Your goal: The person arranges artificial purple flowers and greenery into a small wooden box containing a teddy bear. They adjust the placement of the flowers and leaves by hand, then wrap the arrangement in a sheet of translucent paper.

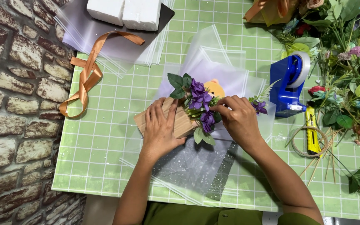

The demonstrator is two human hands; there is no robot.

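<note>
While left hand (160,129) lies flat, fingers spread open, pinning wooden block (176,121) to translucent wrapping sheets (196,162) on green gridded tabletop (105,137), right hand (239,118) fingers pinch purple flower sprig (201,106), steadying stems against block; tape dispenser (290,83) near right.

Packaging shows only as wrapping material. A stack of clear cellophane sheets (223,62) with pale frosted layers lies spread over the middle of the frame, running down to the lower centre. A second pile of clear sheets (105,46) on a dark backing sits at the upper left, with two white foam blocks (123,11) on top. No labels, signs or screens are readable.
</note>
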